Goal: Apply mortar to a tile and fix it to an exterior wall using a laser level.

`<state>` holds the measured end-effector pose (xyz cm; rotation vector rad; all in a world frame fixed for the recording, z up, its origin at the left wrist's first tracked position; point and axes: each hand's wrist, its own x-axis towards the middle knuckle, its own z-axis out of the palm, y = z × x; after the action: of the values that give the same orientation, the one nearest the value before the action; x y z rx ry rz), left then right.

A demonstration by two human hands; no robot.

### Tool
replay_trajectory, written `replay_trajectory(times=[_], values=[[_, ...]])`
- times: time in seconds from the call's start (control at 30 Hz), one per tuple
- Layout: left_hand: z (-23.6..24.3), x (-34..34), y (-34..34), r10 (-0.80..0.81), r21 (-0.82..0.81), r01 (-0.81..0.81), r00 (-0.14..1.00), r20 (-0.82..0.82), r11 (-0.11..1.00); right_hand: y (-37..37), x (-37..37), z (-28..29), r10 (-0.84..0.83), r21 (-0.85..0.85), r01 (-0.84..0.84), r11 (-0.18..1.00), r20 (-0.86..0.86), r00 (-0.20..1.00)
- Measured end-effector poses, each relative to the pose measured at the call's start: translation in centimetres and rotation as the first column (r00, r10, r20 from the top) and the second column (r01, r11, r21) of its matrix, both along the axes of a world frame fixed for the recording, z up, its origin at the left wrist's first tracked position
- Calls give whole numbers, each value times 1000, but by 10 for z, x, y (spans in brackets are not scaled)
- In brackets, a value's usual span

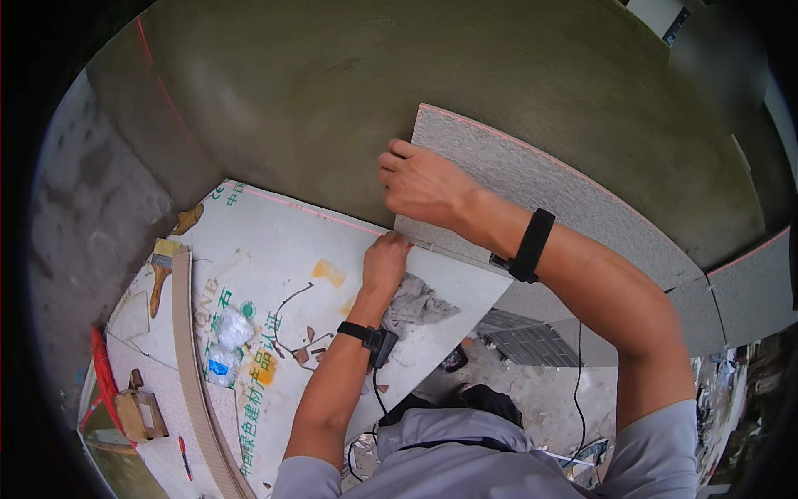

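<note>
A grey, rough-faced tile [532, 179] stands against the wall, with a red laser line along its upper edge. My right hand [428, 187] lies across its left end, the fingers bent around that edge. Lower down, my left hand [386, 262] is closed at the tile's bottom left corner, just above the white board. Whatever its fingertips pinch is hidden. A crumpled grey rag [416, 301] lies on the board beside my left wrist.
The white printed board [291, 241] carries a paintbrush [160, 274], a long cardboard strip [193, 366], a clear plastic bundle [229, 341], a small brown box [141, 414] and a red pen [184, 457]. More grey tiles [698, 312] sit at right. Debris covers the floor [499, 382].
</note>
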<state>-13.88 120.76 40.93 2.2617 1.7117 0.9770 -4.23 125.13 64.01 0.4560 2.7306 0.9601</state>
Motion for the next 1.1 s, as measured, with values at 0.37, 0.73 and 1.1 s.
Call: replay_trajectory(times=[0.37,0.73,1.1], values=[[1,1,-1,1,1,-1,1000,13,1000,4,4,-2,70,51,-69,996,-26,997],[-1,1,1,12,-18,-12,1000,15,1000,5,4,0,69,34,-68,997,-34,997],[0,1,0,26,-17,-26,999,22,1000,5,4,0,52,-2,-52,999,-57,997]])
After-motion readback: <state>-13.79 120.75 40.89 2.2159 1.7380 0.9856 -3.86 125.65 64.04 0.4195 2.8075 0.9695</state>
